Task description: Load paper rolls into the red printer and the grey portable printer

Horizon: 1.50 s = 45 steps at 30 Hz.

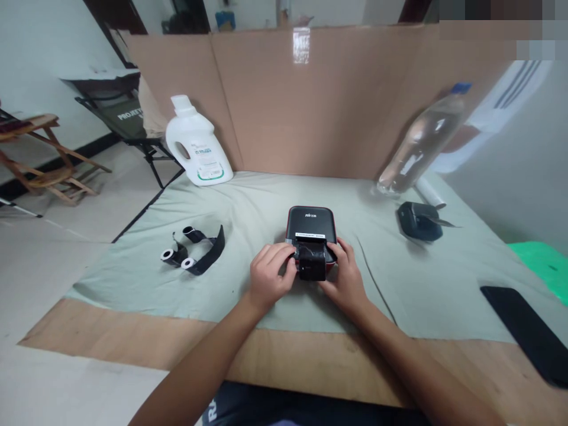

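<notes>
A small black and red printer-like box (310, 220) sits on the grey-green cloth (248, 207) at the table's middle. A strip of black material (312, 260) comes out of its front slot. My left hand (268, 277) curls round the strip's left edge with pinched fingers. My right hand (345, 275) grips the strip's right edge, beside the box's front corner.
Curled black strips (194, 251) lie on the cloth at left. A white jug (196, 144) stands at the back left, a clear water bottle (419, 142) leans at the back right. A black device (419, 220) and a phone (528, 331) lie at right. Cardboard walls (310, 100) stand behind.
</notes>
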Motion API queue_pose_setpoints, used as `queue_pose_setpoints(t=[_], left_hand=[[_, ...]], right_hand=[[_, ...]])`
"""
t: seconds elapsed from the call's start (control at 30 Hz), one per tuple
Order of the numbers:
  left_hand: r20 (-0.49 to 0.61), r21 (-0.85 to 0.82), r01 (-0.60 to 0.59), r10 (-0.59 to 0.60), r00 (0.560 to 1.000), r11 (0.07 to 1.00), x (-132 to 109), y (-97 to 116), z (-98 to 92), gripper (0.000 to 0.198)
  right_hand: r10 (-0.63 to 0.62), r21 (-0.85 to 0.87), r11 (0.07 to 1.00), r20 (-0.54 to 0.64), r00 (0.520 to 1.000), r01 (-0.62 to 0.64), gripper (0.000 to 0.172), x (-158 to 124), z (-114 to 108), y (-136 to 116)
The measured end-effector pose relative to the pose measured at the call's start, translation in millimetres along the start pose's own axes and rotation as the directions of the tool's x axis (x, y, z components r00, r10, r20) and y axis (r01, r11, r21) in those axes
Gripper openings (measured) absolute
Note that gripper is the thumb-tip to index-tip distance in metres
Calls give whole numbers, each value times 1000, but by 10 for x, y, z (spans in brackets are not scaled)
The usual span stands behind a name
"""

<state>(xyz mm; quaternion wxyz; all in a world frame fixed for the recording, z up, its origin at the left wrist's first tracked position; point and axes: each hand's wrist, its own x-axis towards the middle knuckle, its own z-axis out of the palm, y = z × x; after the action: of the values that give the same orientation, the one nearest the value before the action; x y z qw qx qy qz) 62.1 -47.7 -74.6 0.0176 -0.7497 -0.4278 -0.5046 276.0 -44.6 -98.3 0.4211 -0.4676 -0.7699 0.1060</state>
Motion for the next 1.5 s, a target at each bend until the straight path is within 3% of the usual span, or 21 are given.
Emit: queue_pose_setpoints(t=[0.23,0.37,0.63,1.0,1.2,1.5], left_hand=[[17,112,19,-21,1000,994,-72,30,61,25],[24,154,38,-42,999,987,-78,51,76,29],[-10,221,130,-130,991,967,-41,64,70,41],[19,118,203,-207,978,972,161,-112,128,22],[0,87,155,-156,988,984,171,-99,106,21],[-1,-24,20,-20,1000,999,47,-158,-110,23]], right_hand=[[-226,-279,938,-46,973,204,68,69,-62,-76],[-249,-354,910,-48,967,217,65,70,-72,-113],[-227,-320,929,-101,969,185,47,66,-66,-140],[-189,-303,941,-95,977,152,54,50,-52,-137],[-184,-301,942,-84,979,151,55,37,-41,-161],[-211,-239,951,-44,976,195,59,12,-46,-115]])
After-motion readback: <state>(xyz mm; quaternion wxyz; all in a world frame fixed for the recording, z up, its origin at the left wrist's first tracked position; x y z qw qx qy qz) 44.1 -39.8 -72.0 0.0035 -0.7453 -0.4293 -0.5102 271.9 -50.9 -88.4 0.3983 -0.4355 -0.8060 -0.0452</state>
